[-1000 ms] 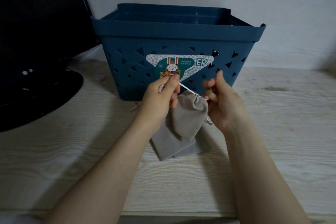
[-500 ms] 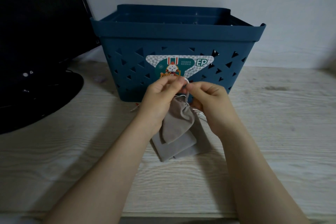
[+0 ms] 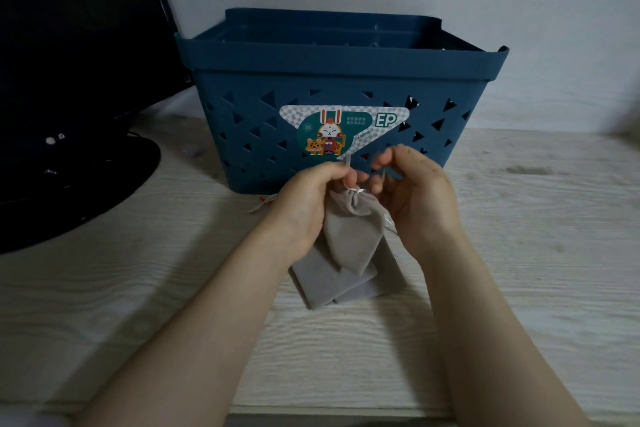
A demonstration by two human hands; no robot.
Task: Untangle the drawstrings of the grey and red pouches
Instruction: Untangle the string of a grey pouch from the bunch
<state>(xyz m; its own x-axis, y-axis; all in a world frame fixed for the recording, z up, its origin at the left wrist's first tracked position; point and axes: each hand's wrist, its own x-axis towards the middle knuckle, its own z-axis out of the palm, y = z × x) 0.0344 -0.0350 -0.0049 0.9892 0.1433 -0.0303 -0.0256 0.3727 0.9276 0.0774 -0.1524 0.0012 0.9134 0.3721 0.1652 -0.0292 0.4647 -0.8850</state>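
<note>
Step in hand, by judgement: working cord loose at gathered neck of grey pouch (image 3: pixel 353 236), lifted above mid tabletop (image 3: pixel 519 253); left hand (image 3: pixel 308 204) gripping neck and drawstring (image 3: pixel 347 163), right hand (image 3: pixel 412 194) curled, pinching another strand. Next move likely calls for easing strands apart without yanking. Blue basket (image 3: pixel 332 80) just behind hands crowding the work; more grey pouches flat beneath; red pouch not discernible; dark monitor at left edge.

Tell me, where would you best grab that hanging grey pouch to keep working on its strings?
Probably at the cinched neck of the grey pouch, coming from above. The fabric gathers into a narrow bunch there, the body hangs slack below, and the drawstring comes out at that point. The left hand grips there already; the right hand pinches a strand.
</note>
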